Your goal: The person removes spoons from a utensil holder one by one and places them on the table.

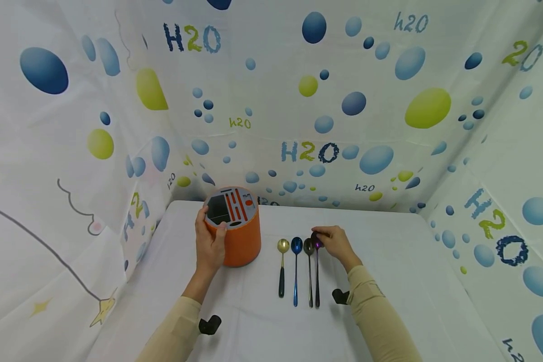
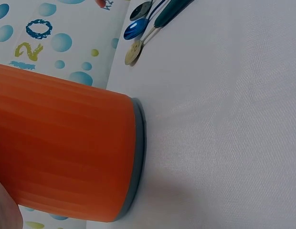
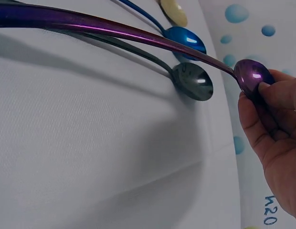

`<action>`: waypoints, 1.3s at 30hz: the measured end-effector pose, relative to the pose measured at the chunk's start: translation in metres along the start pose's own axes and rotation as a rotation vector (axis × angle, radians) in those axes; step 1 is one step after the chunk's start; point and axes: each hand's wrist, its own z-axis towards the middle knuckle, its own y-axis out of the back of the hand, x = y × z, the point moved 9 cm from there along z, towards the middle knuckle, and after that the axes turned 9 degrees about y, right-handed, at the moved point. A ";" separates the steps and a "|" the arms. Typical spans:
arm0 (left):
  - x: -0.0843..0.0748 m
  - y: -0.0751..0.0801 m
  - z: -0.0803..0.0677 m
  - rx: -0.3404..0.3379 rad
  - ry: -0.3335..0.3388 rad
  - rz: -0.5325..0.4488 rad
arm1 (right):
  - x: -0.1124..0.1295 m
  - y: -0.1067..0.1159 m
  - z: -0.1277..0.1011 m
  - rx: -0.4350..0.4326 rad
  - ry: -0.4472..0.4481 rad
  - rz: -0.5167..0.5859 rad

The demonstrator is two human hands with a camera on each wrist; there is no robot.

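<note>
My left hand (image 1: 211, 245) grips an orange round utensil holder (image 1: 243, 247), thumb at the front rim and fingers along its left side. The holder's grey top (image 1: 252, 211) has slots and a larger dark opening. In the right wrist view, my right hand (image 3: 281, 138) pinches a purple spoon (image 3: 251, 75) by its bowl, and the long handle stretches left. Left of it lie a dark grey spoon (image 1: 309, 247), a blue spoon (image 1: 296, 245) and a gold spoon with a dark green handle (image 1: 281, 281), side by side, bowls pointing away from me.
A white cloth (image 1: 262, 322) covers the table. Behind and at both sides hang white curtains (image 1: 271, 90) printed with blue and green drops. Small black mounts (image 1: 210, 325) stick out from both wrists.
</note>
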 end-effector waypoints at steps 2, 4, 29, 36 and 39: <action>0.000 0.000 0.000 -0.005 -0.001 0.002 | -0.003 0.000 0.000 -0.003 -0.005 -0.003; -0.001 0.001 0.000 -0.008 0.001 0.001 | -0.005 0.000 -0.002 0.005 -0.026 0.004; 0.004 -0.001 0.001 -0.003 0.022 0.006 | -0.026 -0.001 -0.007 0.026 -0.093 -0.076; 0.004 -0.001 0.002 -0.001 0.016 0.000 | -0.029 -0.002 -0.007 0.017 -0.070 -0.098; 0.004 -0.001 0.002 0.001 0.015 0.004 | -0.029 -0.001 -0.007 0.012 -0.049 -0.115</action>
